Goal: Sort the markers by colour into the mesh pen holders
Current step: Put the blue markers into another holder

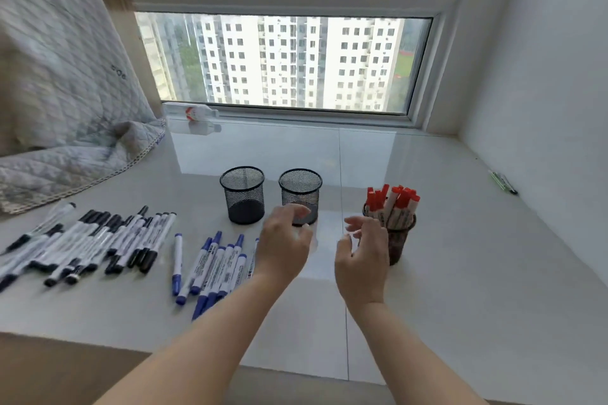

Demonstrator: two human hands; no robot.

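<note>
- The left hand [285, 242] hovered above the counter [460, 256] in front of the middle mesh holder [301, 196], fingers loosely curled and holding nothing.
- The right hand [362, 253] hung just beside the right-hand holder [403, 240], fingers relaxed and spread, also holding nothing.
- The red markers [393, 204] stood packed in that right-hand holder, caps up; the middle holder and the left holder [242, 196] looked empty.
- The blue markers [210, 268] lay in a loose fan on the counter to the left of the left hand, and the black markers [88, 245] lay in a bigger heap further left, so two colours were still unsorted.
- Risk, as I judged it: the right hand was close enough to the full holder that a careless sweep could tip it and spill the reds.
- The empty holders looked light; dropping in a handful off-centre could knock one over on the glossy counter.
- The blue and black piles lay close together, so a broad grab at the boundary could mix colours.
</note>
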